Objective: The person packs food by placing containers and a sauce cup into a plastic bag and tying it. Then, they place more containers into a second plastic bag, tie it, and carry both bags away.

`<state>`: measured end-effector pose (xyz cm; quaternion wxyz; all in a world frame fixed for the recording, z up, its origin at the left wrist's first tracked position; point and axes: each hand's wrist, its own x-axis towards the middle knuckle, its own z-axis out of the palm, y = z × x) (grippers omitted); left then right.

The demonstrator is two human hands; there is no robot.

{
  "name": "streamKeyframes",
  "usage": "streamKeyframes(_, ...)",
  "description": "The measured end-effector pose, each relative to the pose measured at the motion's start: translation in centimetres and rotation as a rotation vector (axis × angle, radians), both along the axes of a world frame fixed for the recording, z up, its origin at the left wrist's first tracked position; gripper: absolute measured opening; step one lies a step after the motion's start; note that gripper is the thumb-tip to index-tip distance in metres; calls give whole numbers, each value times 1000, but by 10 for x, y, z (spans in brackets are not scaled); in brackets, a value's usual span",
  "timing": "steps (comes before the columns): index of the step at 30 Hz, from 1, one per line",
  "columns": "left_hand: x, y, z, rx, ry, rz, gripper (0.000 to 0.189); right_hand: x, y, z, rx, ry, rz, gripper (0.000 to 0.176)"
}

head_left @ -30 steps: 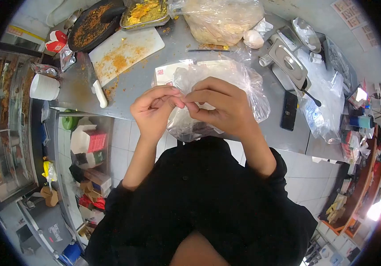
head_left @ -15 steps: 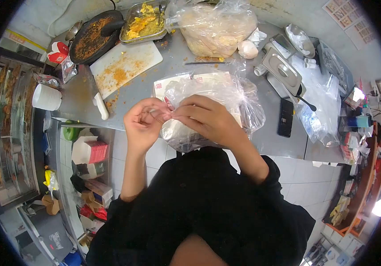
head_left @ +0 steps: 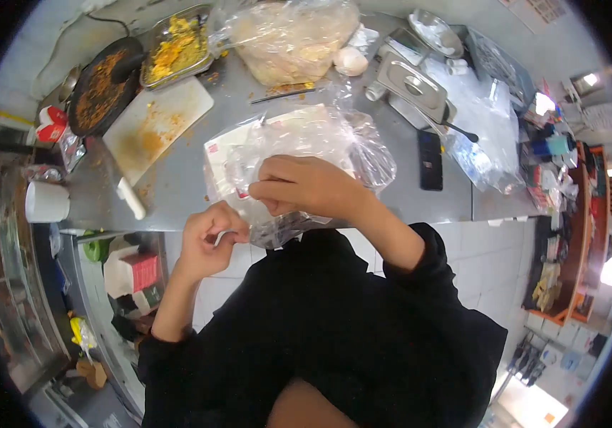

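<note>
A clear plastic bag [head_left: 299,135] lies on the steel worktop in front of me, its right end gathered into a crumpled bunch. Under it are pale sheets [head_left: 231,146] with small red prints. My right hand [head_left: 306,187] is over the bag's near left part, fingers pinched together on the film. Lower and to the left, at the worktop's front edge, my left hand [head_left: 213,239] has its fingers curled closed against the bag's corner. A small red mark shows beside the right fingertips. What exactly lies between the fingertips is partly hidden.
A crumb-covered cutting board [head_left: 156,128], a white-handled knife [head_left: 131,200] and a stone mortar [head_left: 103,96] are left. A tray of yellow food [head_left: 177,50] and a large filled bag [head_left: 288,43] stand behind. Rightward are a lidded steel pan [head_left: 413,85] and a phone [head_left: 430,160].
My fingertips were together over the bag; now the hands are apart. The left has moved down and outward, and the right stays over the film. The whole view has shifted.
</note>
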<state>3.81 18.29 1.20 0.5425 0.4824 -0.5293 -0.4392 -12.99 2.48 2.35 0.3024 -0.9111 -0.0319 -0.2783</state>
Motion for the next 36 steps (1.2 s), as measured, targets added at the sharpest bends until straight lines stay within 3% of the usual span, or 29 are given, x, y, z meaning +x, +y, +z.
streamKeyframes(4,8,3,-5,-78,-94,-48,32,1,7,-3,24,-21,-46,28)
streamKeyframes(7,12,4,3,57,-22,-78,32,-6,13,-4,10,-14,-138,25)
streamKeyframes(9,27,1,-1,200,-61,-222,34,-23,17,11,159,29,-223,25)
streamKeyframes(12,43,-15,14,147,-241,-263,40,-66,16,40,499,194,-314,29)
streamKeyframes(13,40,-23,17,156,-236,-141,58,-85,13,46,636,305,-305,32)
streamKeyframes(15,5,-46,31,61,-397,216,70,-123,10,39,724,850,-472,47)
streamKeyframes(18,-42,-92,33,-40,-627,411,64,-144,31,4,334,1152,-1032,66)
streamKeyframes(20,-60,-111,21,145,-578,466,55,-147,38,-27,184,741,-1019,75)
streamKeyframes(21,-66,-121,15,291,-515,463,49,-148,42,-41,220,595,-875,70)
streamKeyframes(22,-70,-121,11,253,-451,534,40,-155,45,-48,251,449,-727,66)
streamKeyframes(25,-53,-105,-4,183,-307,606,25,-194,43,-25,933,724,-360,57)
streamKeyframes(27,-58,-97,-1,-22,-135,653,28,-256,37,-51,889,790,-542,50)
streamKeyframes(28,-54,-89,-6,-14,-109,645,29,-296,30,-54,1097,772,-728,48)
streamKeyframes(29,-47,-83,-12,-8,-86,636,31,-334,23,-40,901,851,-971,53)
streamKeyframes(30,-38,-77,-22,47,-87,761,34,-388,19,-65,856,835,-1245,56)
streamKeyframes(31,-40,-79,-28,102,-87,889,38,-434,5,-59,868,1069,-1379,62)
streamKeyframes(34,-28,-77,-7,53,-1024,1018,24,-596,-29,-75,866,1109,-1579,70)
streamKeyframes(35,-40,-79,1,-1,-1036,1088,22,-645,-47,-72,866,1052,-1679,80)
streamKeyframes(36,-64,-84,10,-60,-902,1141,20,-707,-71,-102,647,874,-1851,79)
